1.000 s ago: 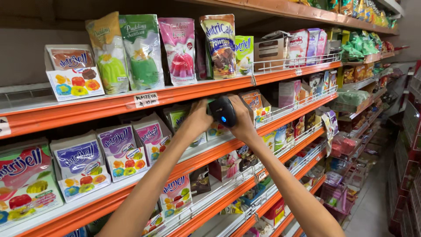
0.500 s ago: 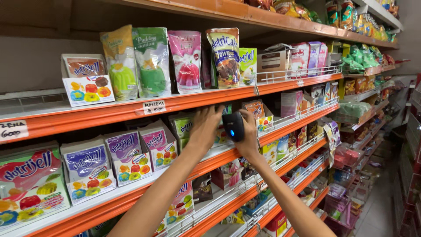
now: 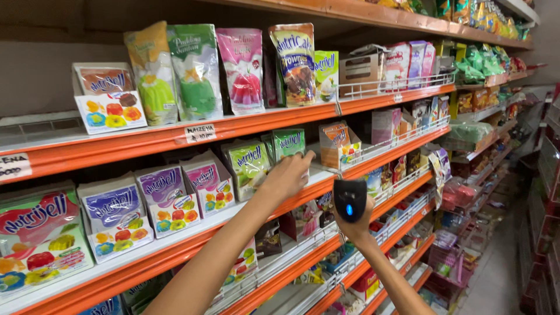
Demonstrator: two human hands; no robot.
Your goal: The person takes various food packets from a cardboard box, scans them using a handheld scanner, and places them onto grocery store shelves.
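Right hand: the right hand (image 3: 356, 224) is closed around a black handheld scanner (image 3: 349, 199), fingers wrapped on its grip; a blue light shows on the face turned to the camera.
Left hand: the left hand (image 3: 287, 177) is open, fingers stretched toward the green jelly box (image 3: 289, 143), fingertips just beside its lower edge; whether they touch it cannot be told.
Change: half a second ago both hands met at the scanner, close to the shelf; now they are apart, the scanner lower and off the shelf edge, the left hand risen to the box.
Meaning: the scanner seems to be held by one hand alone, freeing the other to handle stock.
Scanner place: below and right of the green jelly box, in front of the orange shelf rail (image 3: 373, 166).
Neighbours: a second green box (image 3: 249, 167) left of the first, an orange-and-white box (image 3: 336, 142) to its right.
Hidden: the scanner's window faces away; the right fingers are mostly behind it; goods down the aisle blur together.
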